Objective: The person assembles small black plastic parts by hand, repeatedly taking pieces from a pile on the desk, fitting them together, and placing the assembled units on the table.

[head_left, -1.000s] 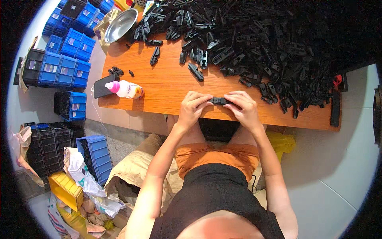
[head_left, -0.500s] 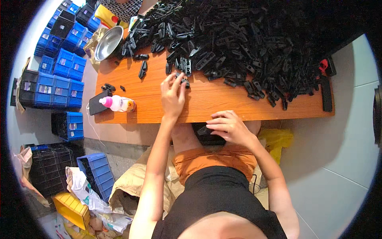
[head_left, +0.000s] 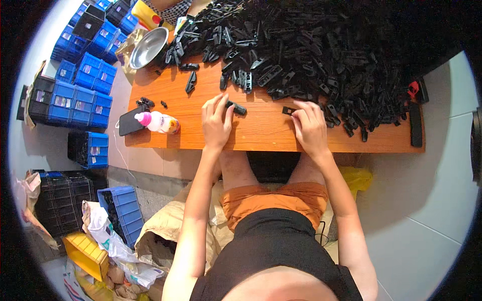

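On the orange wood-grain table [head_left: 266, 131], my left hand [head_left: 216, 125] pinches the end of a small elongated black plastic part [head_left: 238, 108] between thumb and forefinger. The part pokes out to the right of the fingertips, close to the tabletop. To its right, my right hand [head_left: 311, 129] is closed on another black plastic part [head_left: 287, 110], flat with an opening in it; the fingers cover its right end. Both hands are just in front of a big heap of similar black plastic parts [head_left: 301, 55].
Left on the table are a pink-capped bottle [head_left: 159, 122], a dark phone [head_left: 131, 122] and a metal bowl [head_left: 149, 47]. Blue crates [head_left: 73, 103] stack along the left. A yellow bin [head_left: 88, 253] and paper sack [head_left: 170, 223] stand on the floor. Another person's arm [head_left: 198, 6] shows beyond the table.
My right hand has come up from over my lap to the tabletop and now grips a flat black part. The left hand stays near its place, its black part more exposed.
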Motion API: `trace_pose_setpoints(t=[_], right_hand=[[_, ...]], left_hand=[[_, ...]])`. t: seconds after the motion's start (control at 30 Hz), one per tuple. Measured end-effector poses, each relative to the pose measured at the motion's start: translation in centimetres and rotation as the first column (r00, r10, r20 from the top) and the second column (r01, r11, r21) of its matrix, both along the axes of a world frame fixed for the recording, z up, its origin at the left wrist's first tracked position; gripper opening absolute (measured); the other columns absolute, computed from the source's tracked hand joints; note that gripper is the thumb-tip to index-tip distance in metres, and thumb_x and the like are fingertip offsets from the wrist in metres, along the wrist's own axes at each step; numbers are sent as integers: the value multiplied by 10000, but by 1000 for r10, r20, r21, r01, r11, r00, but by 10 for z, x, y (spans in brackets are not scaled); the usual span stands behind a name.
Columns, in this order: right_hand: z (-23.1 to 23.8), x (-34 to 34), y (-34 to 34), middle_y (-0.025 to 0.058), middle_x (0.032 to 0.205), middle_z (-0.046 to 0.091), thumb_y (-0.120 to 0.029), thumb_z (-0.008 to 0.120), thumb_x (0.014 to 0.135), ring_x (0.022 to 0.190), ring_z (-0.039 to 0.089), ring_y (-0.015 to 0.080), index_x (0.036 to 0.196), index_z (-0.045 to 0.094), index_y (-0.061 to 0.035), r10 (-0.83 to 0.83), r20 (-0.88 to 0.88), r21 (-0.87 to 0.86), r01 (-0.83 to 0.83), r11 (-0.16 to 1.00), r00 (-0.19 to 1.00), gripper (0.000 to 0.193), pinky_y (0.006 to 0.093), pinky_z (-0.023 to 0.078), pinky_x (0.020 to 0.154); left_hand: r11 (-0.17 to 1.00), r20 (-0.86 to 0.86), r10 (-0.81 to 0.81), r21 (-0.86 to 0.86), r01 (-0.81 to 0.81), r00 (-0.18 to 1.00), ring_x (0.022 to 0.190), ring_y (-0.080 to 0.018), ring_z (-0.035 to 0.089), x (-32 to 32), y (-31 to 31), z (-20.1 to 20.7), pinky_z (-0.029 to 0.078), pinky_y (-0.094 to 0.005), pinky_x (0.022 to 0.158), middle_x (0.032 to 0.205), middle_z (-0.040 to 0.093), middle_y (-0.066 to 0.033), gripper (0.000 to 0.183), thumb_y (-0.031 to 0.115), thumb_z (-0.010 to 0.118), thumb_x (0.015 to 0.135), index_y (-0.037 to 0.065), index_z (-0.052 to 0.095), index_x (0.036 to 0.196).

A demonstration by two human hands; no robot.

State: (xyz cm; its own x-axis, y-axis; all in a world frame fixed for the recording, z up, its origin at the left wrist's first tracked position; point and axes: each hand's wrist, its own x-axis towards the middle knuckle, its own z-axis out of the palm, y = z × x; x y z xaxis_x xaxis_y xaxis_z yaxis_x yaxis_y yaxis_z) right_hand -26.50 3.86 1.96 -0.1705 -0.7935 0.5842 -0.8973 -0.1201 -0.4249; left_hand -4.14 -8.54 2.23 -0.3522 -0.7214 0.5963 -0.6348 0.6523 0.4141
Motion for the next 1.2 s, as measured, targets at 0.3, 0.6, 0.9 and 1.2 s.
trace_pose_setpoints(t=[0.3, 0.6, 0.9, 1.2], right_hand=[[-8, 14, 3, 85, 1055, 640, 16, 684, 814, 906, 648, 134, 1159, 651, -34, 107, 827, 32, -236, 971, 553, 351, 242, 537, 733], [-7, 33, 5, 127, 985, 672, 13, 697, 767, 903, 655, 247, 1004, 684, -18, 289, 640, 7, -382, 924, 712, 240, 314, 519, 798], [1, 31, 5, 127, 905, 651, 13, 722, 698, 826, 634, 292, 1011, 674, -16, 220, 524, 111, -322, 940, 823, 317, 345, 513, 718], [-5, 42, 7, 112, 883, 649, -12, 745, 679, 823, 619, 285, 971, 693, -29, 233, 575, 119, -362, 924, 784, 297, 360, 500, 727]], left_hand=[[921, -109, -282, 246, 301, 953, 911, -249, 586, 0, 29, -11, 483, -344, 791, 915, 654, -90, 173, 78, 759, 725, 62, 731, 896], [905, -97, -352, 219, 365, 931, 845, -241, 568, 2, 36, -17, 492, -338, 742, 864, 633, -52, 302, 115, 776, 691, 110, 730, 990], [897, -135, -301, 297, 329, 944, 777, -222, 562, 1, 37, -13, 478, -324, 698, 794, 629, -54, 282, 108, 779, 681, 102, 738, 960], [847, -180, -384, 323, 423, 906, 788, -240, 587, -1, 36, -15, 486, -343, 724, 791, 652, -66, 236, 133, 776, 692, 90, 742, 921]])
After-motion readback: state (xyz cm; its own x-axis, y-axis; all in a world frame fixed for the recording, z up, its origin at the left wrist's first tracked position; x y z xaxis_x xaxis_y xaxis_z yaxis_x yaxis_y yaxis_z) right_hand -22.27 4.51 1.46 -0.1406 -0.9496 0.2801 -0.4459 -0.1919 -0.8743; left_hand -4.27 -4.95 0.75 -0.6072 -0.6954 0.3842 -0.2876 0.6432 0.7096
